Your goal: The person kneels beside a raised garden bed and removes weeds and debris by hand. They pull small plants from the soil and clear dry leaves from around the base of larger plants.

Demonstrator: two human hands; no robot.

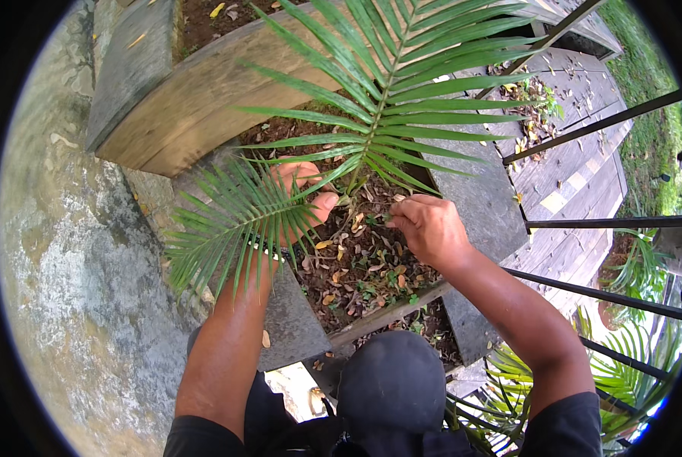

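A young palm (369, 123) with long green fronds rises from a soil bed (352, 274) strewn with dry leaves and small weeds. My left hand (303, 197) is beside the palm's base, its thumb and fingers curled towards the stem. A lower frond (243, 223) covers part of that hand and the beaded bracelet at the wrist, so its grip is unclear. To the right of the stem, my right hand (429, 225) hangs just over the litter with thumb and fingers pinched together. A speck of green shows by its fingertips; whether it is held is unclear.
Grey stone slabs (472, 188) edge the bed, and a curved tan wall (215, 108) runs behind it. Dark metal bars (603, 223) slant across the right side. A rounded dark form (392, 377) is close before my body. Weathered concrete (89, 274) lies left.
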